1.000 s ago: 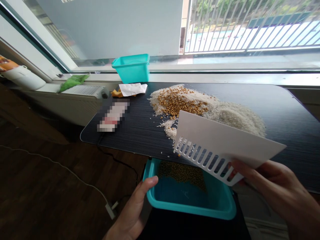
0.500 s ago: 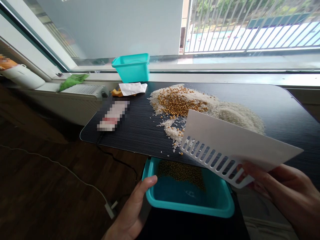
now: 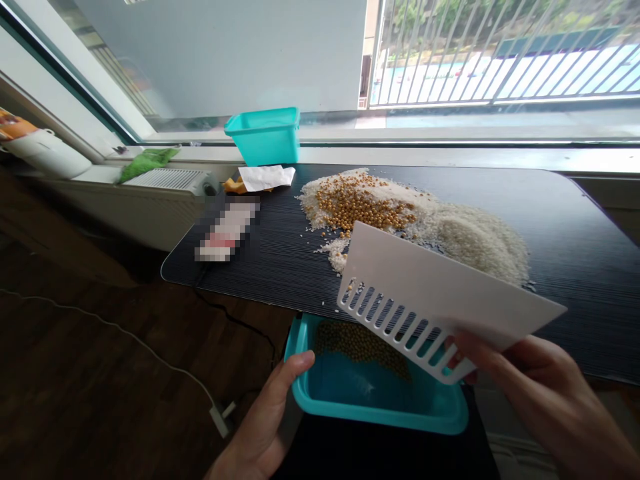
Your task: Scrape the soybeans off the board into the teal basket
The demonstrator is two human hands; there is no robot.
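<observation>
My left hand (image 3: 270,417) grips the left side of a teal plastic bin (image 3: 383,419), thumb over its rim and the other fingers hidden. Brown soybeans (image 3: 363,343) lie along the bin's far side, below the table's front edge. In my right hand (image 3: 540,383) is a flat white plastic scraper (image 3: 445,280) with a row of slots along its lower edge. It is held tilted above the bin and the table edge. Behind it, white rice (image 3: 485,237) lies heaped on the table with soybeans (image 3: 355,203) mixed into its left part.
The dark table (image 3: 280,243) stands against a window. At its back left are a second teal bin (image 3: 265,140) and a white paper (image 3: 267,178) over something yellow. A blurred-out object (image 3: 227,230) lies at the left. A cable (image 3: 120,332) runs across the floor.
My right hand has moved the scraper to the left and slightly down, over the small rice patch near the table edge. My left hand and the bin have stayed put.
</observation>
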